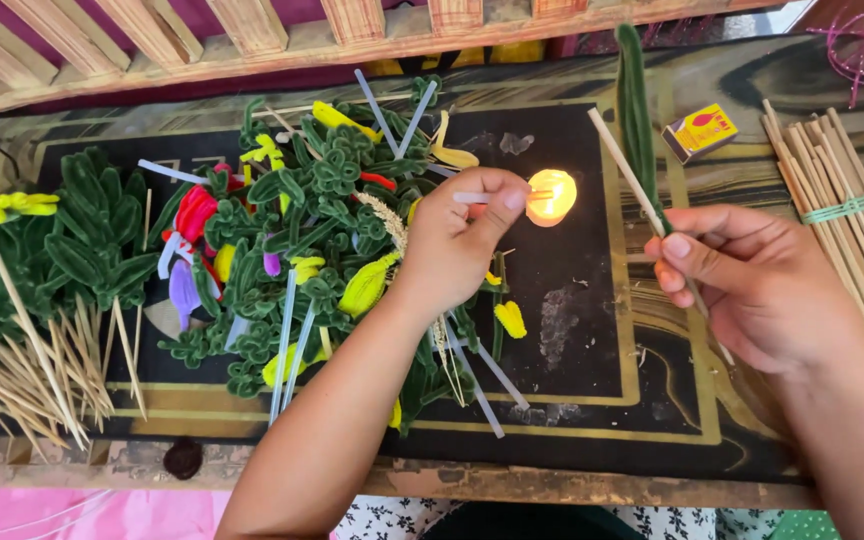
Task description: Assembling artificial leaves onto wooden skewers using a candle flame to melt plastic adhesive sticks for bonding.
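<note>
holding a thin white stick (472, 198) by its near end, the left hand (457, 240) has its fingers closed around it, with the stick's far tip right at the flame of a small lit candle (552, 196). candle stands on the black mat (572, 330) of the surface, just beside the left hand's fingertips. right hand (752, 290) is at the right side, fingers pinched shut on a wooden stick (624, 160) that angles up and away to the left; a long green fuzzy stem (635, 110) rises alongside it from the same grip. left of the left hand lies a heap of green fuzzy leaves (302, 220) mixed with yellow, red and purple pieces and more white sticks. loose wooden skewers (42, 370) lie at the far left, near the front edge. a bundle of wooden sticks (842, 200) bound with a green band lies at the far right, past the right hand. a yellow matchbox (700, 131) sits behind the right hand, apart from the candle. wooden slats (252, 25) run along the back.
</note>
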